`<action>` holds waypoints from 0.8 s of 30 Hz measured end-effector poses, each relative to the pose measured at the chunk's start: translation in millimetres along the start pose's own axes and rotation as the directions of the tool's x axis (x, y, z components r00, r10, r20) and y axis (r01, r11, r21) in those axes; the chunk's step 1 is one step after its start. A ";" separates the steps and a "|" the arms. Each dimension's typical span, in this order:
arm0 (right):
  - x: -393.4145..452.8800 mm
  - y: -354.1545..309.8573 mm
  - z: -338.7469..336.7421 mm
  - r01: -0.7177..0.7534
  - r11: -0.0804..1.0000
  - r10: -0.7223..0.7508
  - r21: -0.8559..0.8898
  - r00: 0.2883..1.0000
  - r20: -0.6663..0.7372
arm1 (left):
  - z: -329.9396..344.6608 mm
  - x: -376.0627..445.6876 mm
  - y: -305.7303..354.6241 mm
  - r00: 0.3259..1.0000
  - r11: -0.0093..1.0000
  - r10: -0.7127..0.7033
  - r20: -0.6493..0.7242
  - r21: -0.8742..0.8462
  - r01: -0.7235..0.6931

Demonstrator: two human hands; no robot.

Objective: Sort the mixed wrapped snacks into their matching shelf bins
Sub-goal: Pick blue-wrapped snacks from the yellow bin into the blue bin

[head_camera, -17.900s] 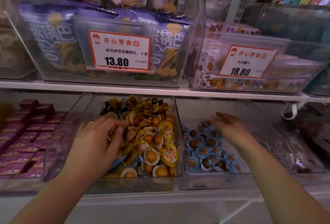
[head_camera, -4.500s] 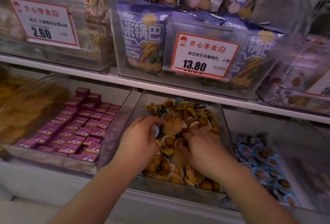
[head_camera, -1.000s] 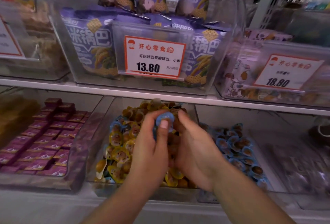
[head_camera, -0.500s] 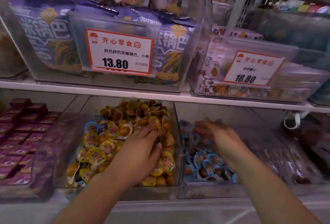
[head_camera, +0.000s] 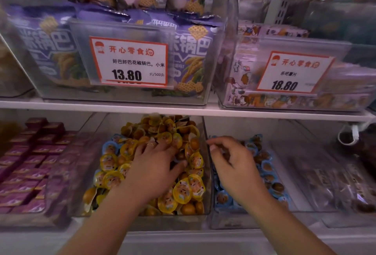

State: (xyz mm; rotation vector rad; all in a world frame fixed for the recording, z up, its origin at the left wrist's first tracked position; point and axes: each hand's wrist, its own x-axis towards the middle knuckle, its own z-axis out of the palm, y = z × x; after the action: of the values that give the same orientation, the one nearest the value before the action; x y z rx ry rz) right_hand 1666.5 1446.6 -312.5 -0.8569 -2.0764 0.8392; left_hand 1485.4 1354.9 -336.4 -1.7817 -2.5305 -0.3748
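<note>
- Left hand point(head_camera: 154, 165): laid palm down on the heap of yellow-wrapped snacks point(head_camera: 183, 189) in the middle bin point(head_camera: 205, 173) of the lower shelf; fingers spread and pressed into the pile, thumb out to the right; a ring shows on one finger; grip released, nothing held
- Right hand point(head_camera: 234, 165): above the blue-wrapped snacks point(head_camera: 266, 173) in the bin on the right point(head_camera: 227, 222); fingers curled toward the dividing wall between the two bins; whether the fingertips pinch a wrapper cannot be told, so its grip state is undetermined
- A few blue-wrapped pieces point(head_camera: 112, 142) lie mixed into the left side of the yellow heap
- Left of the middle bin: a clear bin of purple boxed sweets point(head_camera: 32, 165) in rows
- Far right of the lower shelf: clear packs of dark snacks point(head_camera: 329, 183), blurred
- Upper shelf point(head_camera: 183, 110): a clear bin of purple snack bags point(head_camera: 191, 55) carrying a price tag reading 13.80 point(head_camera: 130, 62); beside it on the right, a bin with a price tag reading 18.80 point(head_camera: 293, 72)
</note>
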 end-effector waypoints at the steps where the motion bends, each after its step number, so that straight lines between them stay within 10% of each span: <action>1: -0.1 0.4 -0.1 -0.008 1.000 0.009 0.013 1.000 -0.005 | 4.1 0.3 4.5 1.000 0.999 0.000 0.005 0.045 0.000; 12: 6.9 3.2 7.1 0.041 0.998 -0.037 0.037 0.995 -0.095 | 5.2 -1.2 2.0 0.973 0.987 -0.017 -0.230 -0.158 -0.020; 24: -0.4 -8.4 34.0 0.094 0.991 -0.068 0.100 0.970 -0.235 | 10.2 1.8 19.7 0.992 0.983 0.120 0.029 -0.145 -0.114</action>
State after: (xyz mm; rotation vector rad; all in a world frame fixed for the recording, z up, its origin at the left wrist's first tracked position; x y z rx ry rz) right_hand 1636.9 1431.8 -324.1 -0.7662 -1.8319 0.7646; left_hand 1504.3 1364.9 -342.4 -1.9938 -2.4651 -0.5354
